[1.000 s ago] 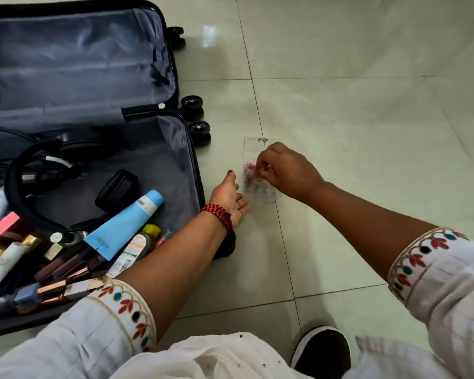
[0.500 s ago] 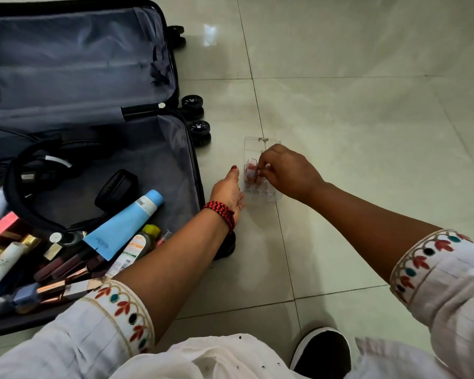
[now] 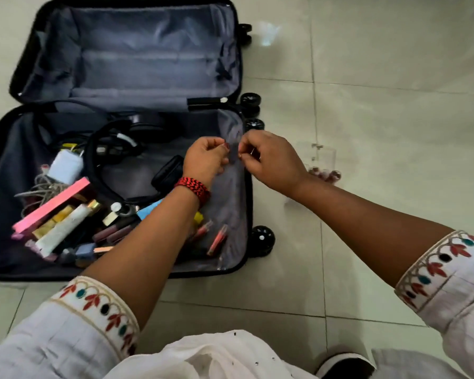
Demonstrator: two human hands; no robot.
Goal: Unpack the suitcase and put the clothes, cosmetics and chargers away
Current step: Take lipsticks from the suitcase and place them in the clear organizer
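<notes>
Head view: left hand [image 3: 205, 158] and right hand [image 3: 270, 160] pinch one small dark item [image 3: 232, 155], blurred, above suitcase [image 3: 148, 64] edge. Cosmetics step; next likely needs careful placing into clear organizer [image 3: 323, 157], right.

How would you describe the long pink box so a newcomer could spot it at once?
Find the open black suitcase on the tiled floor and look at the left of its near half. The pink box lies slantwise on the cosmetics pile, just near the white charger; it alone is long, flat and bright pink.
</notes>
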